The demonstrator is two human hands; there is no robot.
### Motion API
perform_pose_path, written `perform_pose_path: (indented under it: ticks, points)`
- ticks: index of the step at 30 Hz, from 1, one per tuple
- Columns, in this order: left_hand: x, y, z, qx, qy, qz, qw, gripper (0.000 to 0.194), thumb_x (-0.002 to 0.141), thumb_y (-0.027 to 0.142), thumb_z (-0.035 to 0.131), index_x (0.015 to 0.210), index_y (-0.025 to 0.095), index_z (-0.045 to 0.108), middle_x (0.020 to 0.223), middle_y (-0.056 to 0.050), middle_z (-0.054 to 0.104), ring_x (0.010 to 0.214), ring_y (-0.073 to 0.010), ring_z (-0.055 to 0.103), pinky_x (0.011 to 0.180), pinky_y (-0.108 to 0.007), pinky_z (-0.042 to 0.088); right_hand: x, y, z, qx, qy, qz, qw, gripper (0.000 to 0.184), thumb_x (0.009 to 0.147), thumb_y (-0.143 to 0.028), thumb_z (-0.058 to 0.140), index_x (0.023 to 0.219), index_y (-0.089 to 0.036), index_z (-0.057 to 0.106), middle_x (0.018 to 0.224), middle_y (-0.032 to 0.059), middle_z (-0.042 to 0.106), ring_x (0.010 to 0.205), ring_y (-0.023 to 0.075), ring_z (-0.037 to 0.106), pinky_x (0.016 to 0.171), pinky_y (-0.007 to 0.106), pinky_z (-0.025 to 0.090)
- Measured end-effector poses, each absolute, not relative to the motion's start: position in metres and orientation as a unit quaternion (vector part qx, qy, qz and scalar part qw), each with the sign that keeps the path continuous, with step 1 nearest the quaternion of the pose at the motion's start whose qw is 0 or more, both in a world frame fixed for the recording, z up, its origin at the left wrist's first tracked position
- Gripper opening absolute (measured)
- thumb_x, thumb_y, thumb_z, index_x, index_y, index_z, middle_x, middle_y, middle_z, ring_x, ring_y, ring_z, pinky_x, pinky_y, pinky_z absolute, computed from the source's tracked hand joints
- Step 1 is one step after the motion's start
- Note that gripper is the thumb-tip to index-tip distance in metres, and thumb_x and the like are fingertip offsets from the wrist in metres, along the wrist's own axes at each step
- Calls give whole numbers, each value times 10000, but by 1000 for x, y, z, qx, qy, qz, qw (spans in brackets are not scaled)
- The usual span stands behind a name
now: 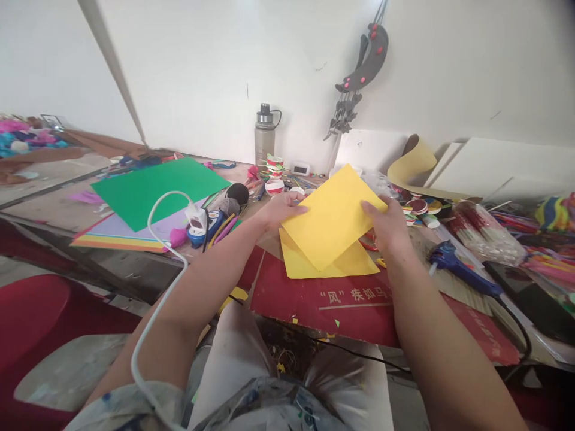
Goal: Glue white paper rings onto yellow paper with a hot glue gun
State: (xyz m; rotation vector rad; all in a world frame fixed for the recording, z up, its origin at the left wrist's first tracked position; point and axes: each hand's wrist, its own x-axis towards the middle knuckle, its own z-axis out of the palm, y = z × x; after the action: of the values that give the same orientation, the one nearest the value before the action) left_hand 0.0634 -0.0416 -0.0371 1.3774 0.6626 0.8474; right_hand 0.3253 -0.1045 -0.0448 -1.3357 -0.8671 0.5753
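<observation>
A yellow foam or paper sheet (335,215) is held up at a tilt between my two hands. My left hand (285,209) pinches its left edge, thumb on top. At the right edge my right hand (389,218) grips it the same way, with the fingers mostly behind the sheet. Beneath lies another yellow sheet (300,260), partly covered by the raised one. It rests on a red board (287,296) with white printed characters. To the right of my right hand lies a blue glue gun (458,266).
Green sheet (166,185) and stacked coloured sheets lie left, beside a power strip (202,227). A white cable (157,299) crosses over my left arm. A bottle (266,134) stands by the wall. A dark phone-like slab (530,293) and bagged sticks (485,230) lie right.
</observation>
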Motion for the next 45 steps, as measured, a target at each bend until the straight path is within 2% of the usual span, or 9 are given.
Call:
perform_pose_path:
  ticks: [8, 14, 17, 20, 29, 33, 38, 41, 45]
  points:
    - [66, -27, -50, 516, 380, 437, 631, 541, 1000, 693, 667, 901, 164, 720, 809, -78, 772, 645, -164, 701, 596, -267, 535, 325, -111, -29, -545, -283, 269, 742, 313, 709, -224, 753, 970, -254, 582, 857, -11, 693, 709, 164, 671, 560, 268, 552]
    - [56, -25, -48, 648, 419, 335, 541, 580, 924, 725, 702, 854, 152, 753, 893, -113, 785, 742, -179, 694, 631, -273, 473, 316, -123, -30, -693, -418, 223, 544, 296, 708, -244, 739, 988, -256, 644, 756, -21, 646, 630, 195, 623, 552, 301, 469]
    - [55, -27, -47, 770, 350, 216, 488, 428, 724, 523, 912, 930, 171, 784, 925, -75, 792, 827, -202, 707, 699, -286, 493, 316, -125, -30, -739, -487, 172, 434, 237, 745, -265, 722, 978, -245, 683, 762, -13, 657, 662, 196, 603, 649, 319, 457]
    - [57, -26, -50, 800, 325, 197, 464, 418, 609, 283, 925, 972, 177, 747, 881, -33, 772, 837, -202, 702, 729, -293, 510, 316, -127, -26, -748, -515, 130, 397, 178, 788, -281, 703, 958, -228, 709, 823, 8, 696, 674, 183, 581, 712, 325, 441]
    - [48, -25, -42, 718, 324, 289, 545, 452, 828, 282, 802, 1262, 166, 758, 1125, -106, 827, 939, -213, 779, 812, -306, 584, 313, -151, 3, -773, -580, 105, 233, 237, 981, -385, 607, 913, -226, 769, 825, 49, 753, 734, 221, 650, 690, 335, 399]
    - [49, -22, -46, 799, 362, 233, 421, 326, 835, 274, 767, 1136, 181, 848, 1103, -74, 851, 970, -234, 772, 839, -304, 573, 314, -153, 4, -776, -624, 45, 79, 456, 1072, -512, 510, 828, -214, 754, 932, 129, 796, 903, 298, 718, 680, 360, 373]
    - [47, -10, -48, 806, 437, 318, 242, 234, 889, 337, 724, 992, 175, 858, 991, -63, 843, 905, -218, 725, 800, -295, 524, 298, -152, -1, -762, -640, 1, 100, 383, 1117, -433, 498, 1101, -185, 789, 1149, 157, 821, 1096, 318, 747, 788, 362, 441]
    - [34, 6, -37, 733, 539, 373, 181, 119, 878, 271, 764, 861, 169, 824, 820, -51, 795, 777, -210, 678, 746, -306, 486, 285, -150, -7, -728, -676, 24, 106, 331, 1125, -375, 522, 1133, -166, 777, 1175, 155, 821, 1113, 297, 751, 858, 356, 467]
    - [19, 32, -15, 685, 615, 372, 119, 69, 876, 226, 797, 846, 165, 809, 870, -88, 777, 853, -259, 696, 837, -347, 509, 276, -148, -17, -691, -713, 43, 109, 280, 1105, -364, 573, 1101, -170, 775, 1181, 174, 810, 1103, 303, 746, 853, 365, 477]
